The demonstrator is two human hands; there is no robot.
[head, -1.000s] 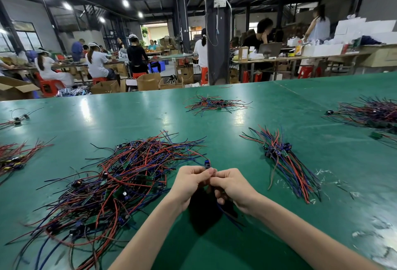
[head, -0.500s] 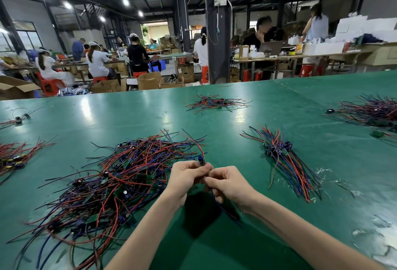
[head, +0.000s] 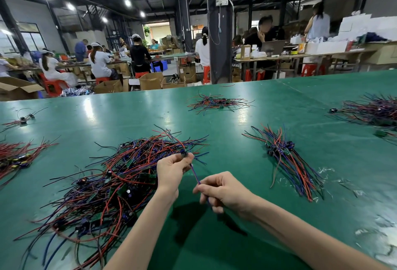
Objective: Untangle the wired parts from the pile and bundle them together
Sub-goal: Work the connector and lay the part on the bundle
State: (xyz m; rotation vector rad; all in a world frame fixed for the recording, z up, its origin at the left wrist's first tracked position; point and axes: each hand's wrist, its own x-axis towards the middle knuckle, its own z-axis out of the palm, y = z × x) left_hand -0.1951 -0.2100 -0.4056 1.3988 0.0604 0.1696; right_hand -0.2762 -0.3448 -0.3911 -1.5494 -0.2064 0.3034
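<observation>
Looking across a big workshop hall: dark pillar (head: 219,33) at centre back, workers (head: 100,63) sitting at benches behind it, boxes (head: 150,80) lying past the far table edge.

Working over a green table (head: 279,119) filling the whole lower view.

Seeing the main pile (head: 103,183) left of centre and nearest, red, blue and black, knotting together with small boards and capacitors.

Seeing a sorted bundle (head: 287,162) right of centre, well apart from the pile, components lining up at the far end and leads fanning toward the near edge.

Noting another tangle (head: 373,113) at the right edge, running partly out of view. Noting a small flat heap (head: 217,103) at far centre, and a mostly red bunch (head: 15,158) poking in at the left edge.

Holding both hands up just right of the pile.

Pinching one part (head: 184,153) between thumb and fingertips of the left hand (head: 171,172), at the pile's right rim, with a red lead trailing from it back over the pile.

Gripping that part's wires (head: 195,174) with the right hand (head: 225,192), fingers curling round them, lower and nearer, pulling them straight between the two hands.

Not managing to tell whether the part is touching the pile.
</observation>
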